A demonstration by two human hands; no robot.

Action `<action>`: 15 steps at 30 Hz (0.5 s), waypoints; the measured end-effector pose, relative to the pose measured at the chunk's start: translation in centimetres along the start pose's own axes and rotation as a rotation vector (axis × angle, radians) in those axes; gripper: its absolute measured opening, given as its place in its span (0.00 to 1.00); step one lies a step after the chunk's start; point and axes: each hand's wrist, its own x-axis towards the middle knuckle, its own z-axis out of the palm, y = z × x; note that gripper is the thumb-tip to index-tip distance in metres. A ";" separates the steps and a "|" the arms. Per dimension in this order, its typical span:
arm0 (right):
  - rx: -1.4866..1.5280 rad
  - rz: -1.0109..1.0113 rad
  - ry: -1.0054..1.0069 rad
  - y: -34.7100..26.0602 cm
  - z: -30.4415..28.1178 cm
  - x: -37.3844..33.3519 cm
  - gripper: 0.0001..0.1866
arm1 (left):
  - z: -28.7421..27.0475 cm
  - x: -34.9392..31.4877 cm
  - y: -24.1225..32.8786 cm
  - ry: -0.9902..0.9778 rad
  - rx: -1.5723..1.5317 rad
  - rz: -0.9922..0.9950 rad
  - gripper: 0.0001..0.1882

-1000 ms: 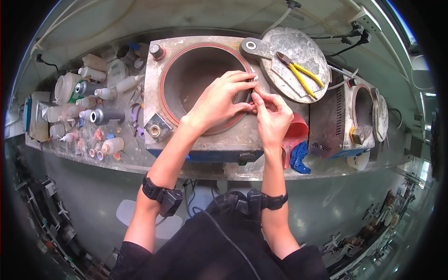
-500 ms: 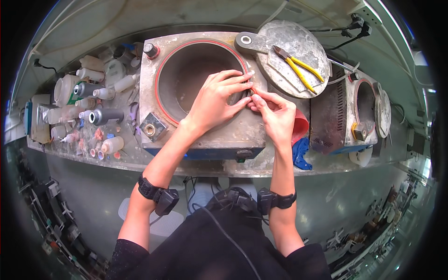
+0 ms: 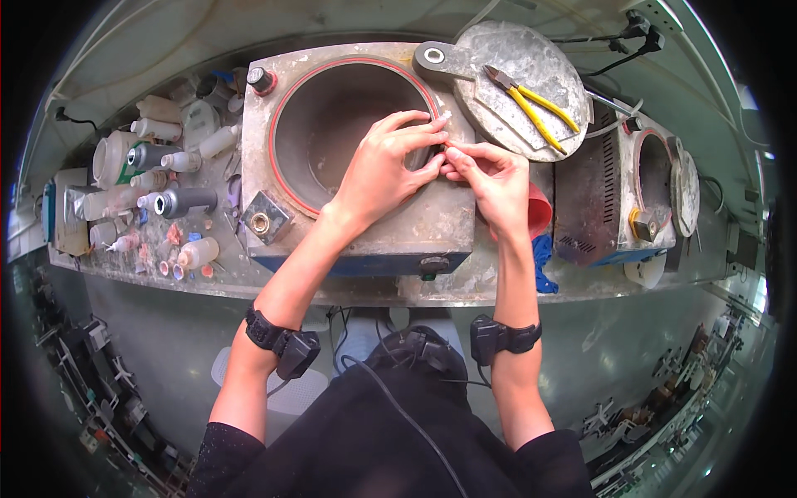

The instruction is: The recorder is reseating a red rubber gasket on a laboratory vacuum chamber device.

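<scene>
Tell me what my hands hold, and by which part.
Can't tell: your left hand and right hand are close together by the chamber rim, a reddish bit between them, the grip hidden.

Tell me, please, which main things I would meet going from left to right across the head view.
White tub, nearer dark grey bottle, square metal block, left hand, right hand, crumpled blue item, smaller machine.

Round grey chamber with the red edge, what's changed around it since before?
The bare right forearm swung to the right, partly covering the crumpled blue bundle. Nothing visibly grabbed or released. The right hand and left hand stayed at the chamber; yellow-handled pliers stayed on the round grey lid.
</scene>
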 end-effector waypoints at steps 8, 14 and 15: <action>0.048 0.088 -0.134 -0.5 -1.0 1.2 0.07 | -0.1 0.2 0.2 0.004 -0.039 -0.047 0.16; -0.047 0.087 -0.081 -0.5 -0.2 1.0 0.06 | 0.3 0.3 0.3 0.016 -0.081 -0.107 0.17; -0.096 0.095 -0.069 -0.7 0.0 1.1 0.06 | 0.4 0.3 0.3 0.030 -0.099 -0.109 0.17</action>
